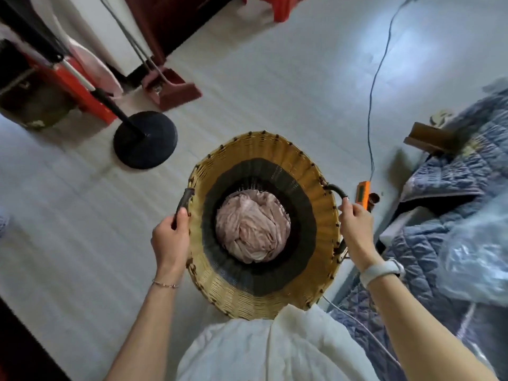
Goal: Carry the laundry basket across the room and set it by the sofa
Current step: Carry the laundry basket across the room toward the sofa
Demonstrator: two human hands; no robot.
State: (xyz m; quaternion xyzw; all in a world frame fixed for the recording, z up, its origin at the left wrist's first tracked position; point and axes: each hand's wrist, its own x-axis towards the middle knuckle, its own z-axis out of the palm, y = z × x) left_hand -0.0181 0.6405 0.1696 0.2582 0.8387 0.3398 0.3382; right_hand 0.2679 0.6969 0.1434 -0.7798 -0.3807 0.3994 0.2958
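A: From the head view, where's the laundry basket?

B: Held in front of the person's body over the pale floor, pink cloth bunched at its bottom. The left hand has its grip wrapped round the left handle; the right hand has its grip wrapped round the right handle.

A: So which step is this?

B: The carry, I'd judge. It looks lifted, though its base is hidden.

A: And next?

B: Keep it level, steer clear of the black lamp base and the blue cable, then lower it beside the quilted blue cover at the floor's right edge, probably the sofa.
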